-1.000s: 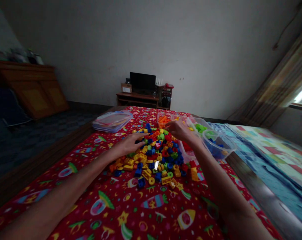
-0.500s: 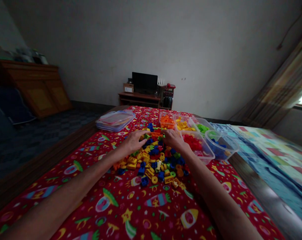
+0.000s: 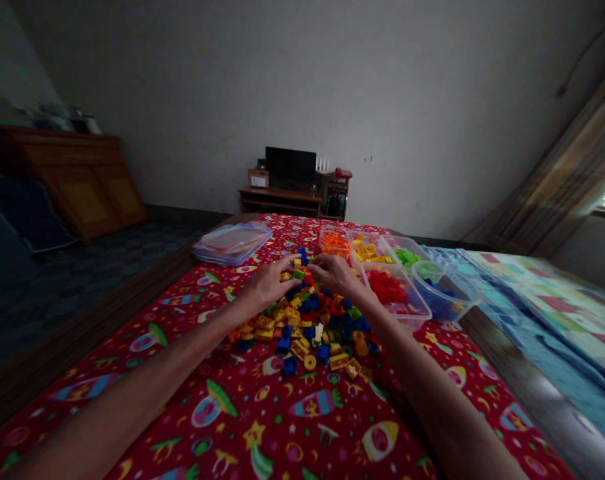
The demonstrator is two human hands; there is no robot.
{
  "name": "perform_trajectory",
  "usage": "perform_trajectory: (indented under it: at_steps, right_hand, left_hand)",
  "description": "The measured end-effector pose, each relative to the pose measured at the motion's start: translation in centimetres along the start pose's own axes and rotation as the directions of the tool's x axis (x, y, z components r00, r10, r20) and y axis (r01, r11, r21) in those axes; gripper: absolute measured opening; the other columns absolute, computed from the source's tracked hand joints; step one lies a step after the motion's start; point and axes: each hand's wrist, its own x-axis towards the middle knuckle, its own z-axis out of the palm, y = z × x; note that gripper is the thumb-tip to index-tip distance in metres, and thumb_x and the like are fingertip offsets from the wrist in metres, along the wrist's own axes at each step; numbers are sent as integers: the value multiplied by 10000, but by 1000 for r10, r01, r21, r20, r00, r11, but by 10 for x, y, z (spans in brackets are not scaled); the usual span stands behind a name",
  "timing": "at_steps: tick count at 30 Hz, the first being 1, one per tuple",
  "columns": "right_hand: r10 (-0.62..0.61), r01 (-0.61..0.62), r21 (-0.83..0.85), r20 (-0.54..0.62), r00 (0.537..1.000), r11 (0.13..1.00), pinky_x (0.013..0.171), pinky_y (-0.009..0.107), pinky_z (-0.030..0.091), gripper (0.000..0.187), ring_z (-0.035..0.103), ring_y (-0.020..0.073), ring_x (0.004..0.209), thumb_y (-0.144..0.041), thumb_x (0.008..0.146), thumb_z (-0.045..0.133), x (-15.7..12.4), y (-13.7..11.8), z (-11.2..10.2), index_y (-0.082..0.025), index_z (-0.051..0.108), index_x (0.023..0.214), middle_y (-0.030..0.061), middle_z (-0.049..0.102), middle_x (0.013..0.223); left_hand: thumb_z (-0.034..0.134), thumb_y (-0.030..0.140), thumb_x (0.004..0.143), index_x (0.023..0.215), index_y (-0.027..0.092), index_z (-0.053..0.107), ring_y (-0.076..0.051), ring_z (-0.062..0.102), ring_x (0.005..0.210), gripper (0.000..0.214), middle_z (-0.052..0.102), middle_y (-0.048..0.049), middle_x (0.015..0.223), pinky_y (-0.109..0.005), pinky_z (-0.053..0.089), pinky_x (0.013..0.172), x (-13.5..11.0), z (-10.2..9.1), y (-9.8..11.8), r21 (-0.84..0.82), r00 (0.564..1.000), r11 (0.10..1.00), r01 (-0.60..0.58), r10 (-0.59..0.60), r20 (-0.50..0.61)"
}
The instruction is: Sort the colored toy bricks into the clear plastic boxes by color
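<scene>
A mixed pile of plastic building bricks (image 3: pixel 302 320) in yellow, blue, red, green and orange lies on the red patterned cloth (image 3: pixel 277 427). At the pile's far left side is my left hand (image 3: pixel 271 283), its thumb and fingers apart, with a green brick (image 3: pixel 299 274) near the fingertips. Facing it, my right hand (image 3: pixel 336 275) hovers over the far right part of the pile. Its fingers are bent and look slightly apart from the thumb; a small piece between them cannot be made out. Both palms are hidden.
Clear plastic containers hold sorted bricks: orange bricks (image 3: pixel 335 244), yellow bricks (image 3: pixel 369 252), green bricks (image 3: pixel 407 257), red bricks (image 3: pixel 386 287) and blue bricks (image 3: pixel 439 291). Stacked clear lids (image 3: pixel 232 243) lie at the far left. A bed (image 3: pixel 547 293) adjoins the table's right side.
Both hands have lifted slightly and the right has shifted a little left. The orange piece between the fingertips earlier no longer shows there; a green brick does.
</scene>
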Motion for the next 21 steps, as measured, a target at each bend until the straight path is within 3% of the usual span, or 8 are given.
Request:
perform_trajectory:
  at_steps: [4, 10, 15, 18, 21]
  right_hand:
    - [-118, 101, 124, 142, 983, 987, 618, 197, 365, 276, 563, 103, 673, -285, 876, 545, 2, 1, 1, -151, 709, 1052, 23, 677, 799]
    - [-157, 137, 98, 233, 960, 986, 560, 183, 325, 279, 487, 74, 576, -217, 861, 544, -2, -3, -10, -152, 714, 1071, -16, 620, 669]
    - [-161, 139, 91, 318, 934, 986, 599, 190, 357, 284, 528, 78, 611, -178, 845, 560, -5, -7, -14, -155, 707, 1086, 4, 672, 756]
    - [-126, 129, 6, 254, 959, 992, 599, 194, 368, 254, 559, 91, 626, -219, 847, 568, -5, -4, -19, -149, 716, 1041, 17, 682, 750]
    - [-50, 61, -87, 116, 992, 994, 596, 198, 387, 258, 587, 103, 618, -253, 854, 558, 0, 11, -39, -148, 702, 1042, 21, 684, 713]
  left_hand:
    - [605, 292, 762, 1360, 177, 456, -236, 698, 884, 627, 748, -51, 904, -340, 525, 805, -1, 1, 5, -143, 998, 989, 48, -42, 44]
    - [642, 361, 716, 1377, 127, 420, -231, 695, 777, 735, 735, -46, 791, -325, 526, 703, 1, 6, -2, -369, 988, 922, 115, -69, 135]
    - [704, 278, 650, 1415, 182, 390, -235, 699, 827, 832, 739, -15, 793, -344, 515, 801, -2, 8, 7, -193, 989, 973, 128, -112, 91]
    - [694, 317, 677, 1418, 202, 401, -239, 698, 862, 806, 750, -14, 837, -353, 508, 846, -3, 3, 14, -78, 989, 991, 108, -100, 108]
    - [618, 378, 743, 1264, 218, 591, -246, 688, 913, 546, 749, -39, 970, -360, 502, 879, -1, -10, 12, 44, 977, 998, 42, -51, 207]
